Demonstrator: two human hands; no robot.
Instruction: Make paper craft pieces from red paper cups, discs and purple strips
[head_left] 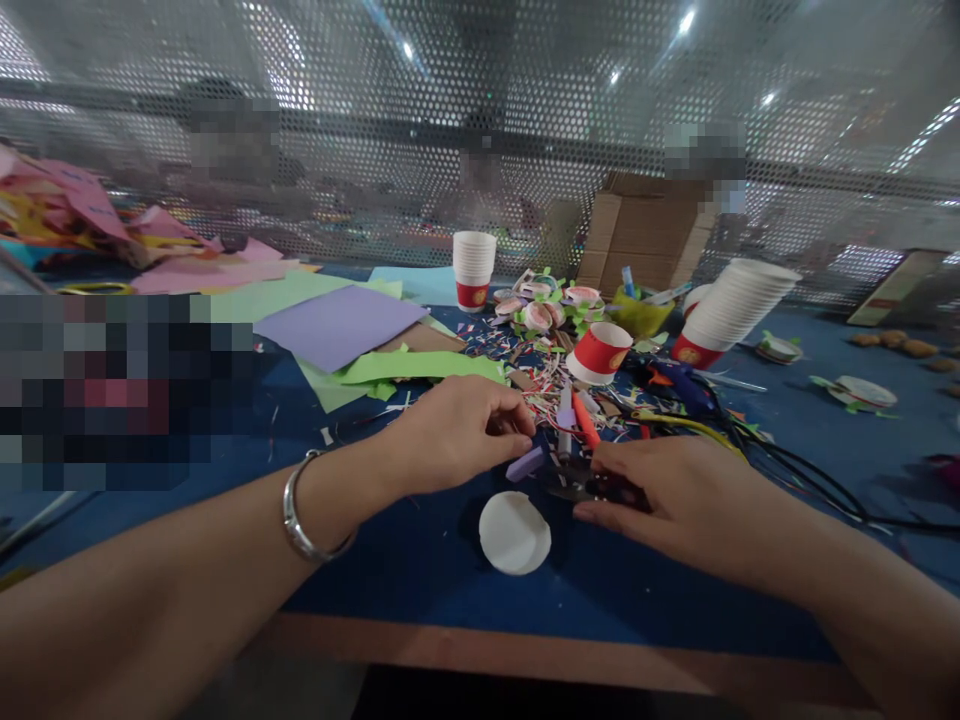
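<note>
My left hand (469, 430), with a silver bangle on its wrist, is curled with fingertips just above a small purple paper piece (525, 464). Whether something is between its fingers is hidden. My right hand (652, 480) is closed around dark-handled scissors (592, 486), whose dark blades point left toward the purple piece. Just below both hands, a round white cup bottom (515, 533) lies on the blue table (420, 590). An orange-red marker (585, 420) and a grey stick lie among paper scraps beyond the hands.
A red and white cup (600, 352) lies behind the scraps. Cup stacks (474, 270) (739, 305) stand farther back. Coloured sheets (341, 322) spread at left. A blue glue gun (682, 388) and black cables (817, 475) are at right, with small paper crafts (862, 392) beyond.
</note>
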